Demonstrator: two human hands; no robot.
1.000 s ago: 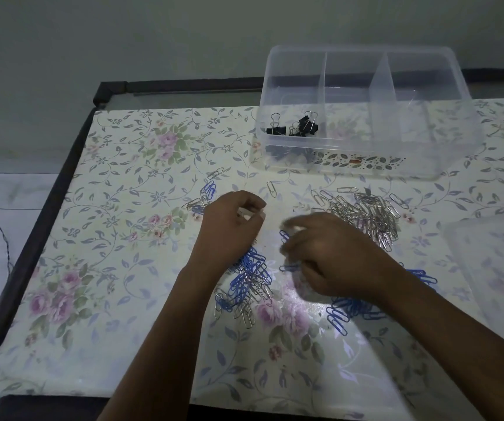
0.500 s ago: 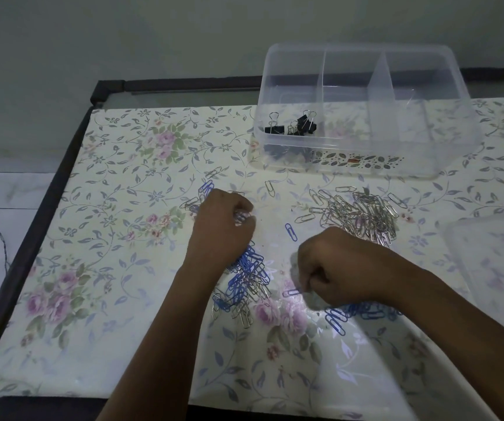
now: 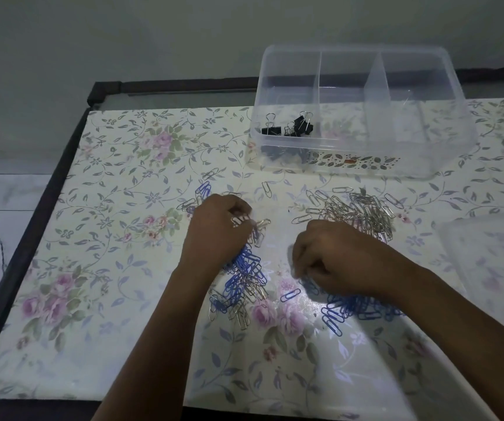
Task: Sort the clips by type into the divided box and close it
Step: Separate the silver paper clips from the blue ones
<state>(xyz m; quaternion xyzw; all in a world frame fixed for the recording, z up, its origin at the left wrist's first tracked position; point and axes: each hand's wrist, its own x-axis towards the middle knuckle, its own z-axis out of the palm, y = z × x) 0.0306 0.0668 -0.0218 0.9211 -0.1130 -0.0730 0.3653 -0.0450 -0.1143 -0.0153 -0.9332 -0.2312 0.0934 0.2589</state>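
- Left hand (image 3: 217,235) curls its fingers round a few silver clips (image 3: 240,220), over a mixed heap (image 3: 244,284) of blue and silver ones.
- Right hand (image 3: 335,259) lies knuckles-up, fingers curled down at the edge of the blue pile (image 3: 354,308) (whether it pinches a clip, I cannot tell).
- Silver pile (image 3: 363,211) lies just beyond the right hand.
- Divided box (image 3: 457,123) stands open at the far side of the table, with black binder clips (image 3: 288,127) in its left compartment.
- Clear lid (image 3: 487,253) lies at the right edge of the view.
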